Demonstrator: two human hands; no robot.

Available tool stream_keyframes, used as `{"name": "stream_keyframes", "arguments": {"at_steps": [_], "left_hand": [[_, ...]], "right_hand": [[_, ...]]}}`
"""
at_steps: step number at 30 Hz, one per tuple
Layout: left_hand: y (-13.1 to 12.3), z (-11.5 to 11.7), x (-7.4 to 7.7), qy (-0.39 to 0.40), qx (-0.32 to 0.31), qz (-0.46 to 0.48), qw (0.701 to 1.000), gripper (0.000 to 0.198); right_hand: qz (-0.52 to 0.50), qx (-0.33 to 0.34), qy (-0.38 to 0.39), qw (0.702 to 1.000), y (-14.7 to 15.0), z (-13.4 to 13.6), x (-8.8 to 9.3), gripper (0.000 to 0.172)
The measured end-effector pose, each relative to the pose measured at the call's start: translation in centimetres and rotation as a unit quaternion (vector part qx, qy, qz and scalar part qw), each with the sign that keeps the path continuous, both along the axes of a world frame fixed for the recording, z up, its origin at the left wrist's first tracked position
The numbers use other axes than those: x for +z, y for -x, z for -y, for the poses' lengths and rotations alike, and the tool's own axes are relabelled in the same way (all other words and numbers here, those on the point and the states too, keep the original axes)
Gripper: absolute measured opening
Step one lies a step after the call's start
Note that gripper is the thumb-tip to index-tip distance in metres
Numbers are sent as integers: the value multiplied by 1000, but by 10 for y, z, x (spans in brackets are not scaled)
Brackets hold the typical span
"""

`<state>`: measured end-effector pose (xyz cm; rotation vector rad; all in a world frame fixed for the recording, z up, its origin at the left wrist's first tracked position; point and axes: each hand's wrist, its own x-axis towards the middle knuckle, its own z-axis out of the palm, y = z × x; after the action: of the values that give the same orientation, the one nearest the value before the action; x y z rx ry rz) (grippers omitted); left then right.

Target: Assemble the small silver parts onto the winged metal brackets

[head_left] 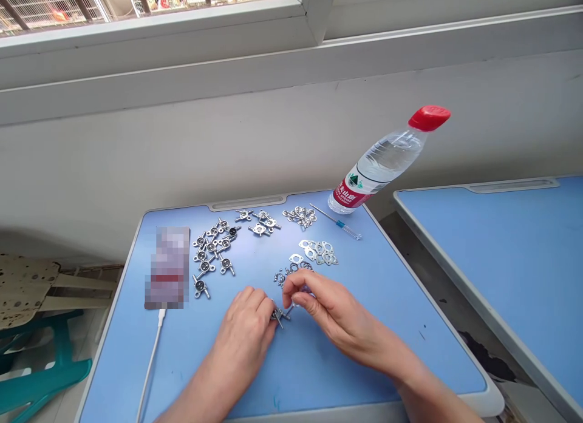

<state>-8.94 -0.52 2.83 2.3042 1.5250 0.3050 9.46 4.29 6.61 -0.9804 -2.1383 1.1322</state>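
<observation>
My left hand (248,323) is closed on a small metal valve-like fitting (277,314) with short pipe arms, held low over the blue table. Close on its right, my right hand (325,304) is bent in a pinch, thumb and forefinger nearly together. A thin shiny piece (292,306) shows below those fingertips, pointing at the fitting; the hand hides most of it. Just beyond the right hand lie tiny screws (280,278) and dark rings, partly covered. Flat oval metal plates (320,253) with holes are spread behind them.
Similar fittings with dark centres (211,247) lie left of centre, with several more fittings (259,229) farther back. Small metal levers (299,216) and a thin screwdriver (337,223) are near a water bottle (378,168). A phone (167,268) with a white cable (152,356) lies left.
</observation>
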Motion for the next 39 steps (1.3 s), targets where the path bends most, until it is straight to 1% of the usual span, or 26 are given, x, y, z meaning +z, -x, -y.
{"name": "stream_keyframes", "arguments": {"at_steps": [3,8,14,21,28,29,31,33,35,36,37,39], "left_hand": [[0,0,0,0,2,2,1000,18],[0,1,0,-3,-1,1,1000,18],[0,1,-2,-6,0,8,1000,18],[0,1,-2,-11,-2,21,1000,16],[0,2,-4,-18,5,31,999,16],[1,2,-4,-17,4,34,999,17],[1,2,-3,-11,3,38,999,19],[1,2,-3,-4,2,36,999,19],[1,2,-3,-6,1,30,1000,18],[1,2,-3,-10,1,28,1000,17],[1,2,-3,-14,2,28,1000,17],[0,2,-3,-15,9,30,999,17]], "right_hand": [[7,2,-34,999,1,1,-2,24],[9,7,-59,998,1,1,-5,23],[41,24,-89,995,3,0,-5,20],[45,73,-123,989,3,2,-4,24],[77,114,-102,985,1,4,6,26],[73,108,-114,985,1,4,5,26],[58,76,-170,981,2,3,-1,28],[50,40,-250,966,4,2,-9,28],[54,24,-305,951,5,1,-14,26],[55,24,-309,949,5,0,-14,26],[54,29,-296,953,4,1,-12,26],[44,49,-252,966,2,2,-8,29]]}}
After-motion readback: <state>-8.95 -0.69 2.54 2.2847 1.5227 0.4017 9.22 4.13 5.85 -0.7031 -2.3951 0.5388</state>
